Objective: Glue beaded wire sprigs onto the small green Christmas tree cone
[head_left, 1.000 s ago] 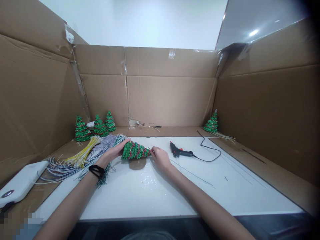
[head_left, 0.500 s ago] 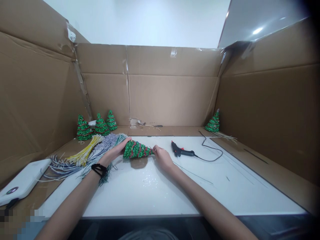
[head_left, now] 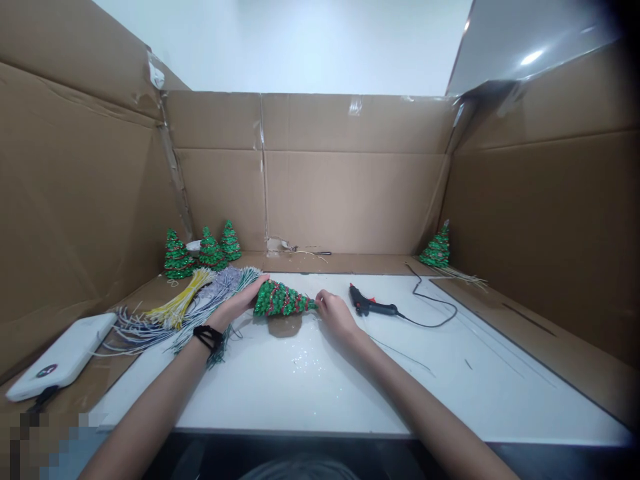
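A small glittery green tree with red trim (head_left: 283, 299) lies on its side in the air above a brown patch (head_left: 285, 325) on the white board. My left hand (head_left: 247, 297) is wrapped round its wide base, with a black band at the wrist. At the tree's tip, my right hand (head_left: 333, 312) has its fingers pinched together; whether they hold the tip or something small on it is hard to make out. Clear specks are scattered on the board below.
Bundles of yellow (head_left: 189, 299) and white-purple stems lie left, beside a white device (head_left: 63, 357). A black glue gun (head_left: 373, 303) with a cord lies right. Several green trees (head_left: 211, 250) stand behind, and another (head_left: 437, 248) stands at back right. Cardboard walls surround the board.
The whole view has shifted slightly, so things appear farther right. My hands still hold the tree in nearly the same pose, with the right fingers at its tip.
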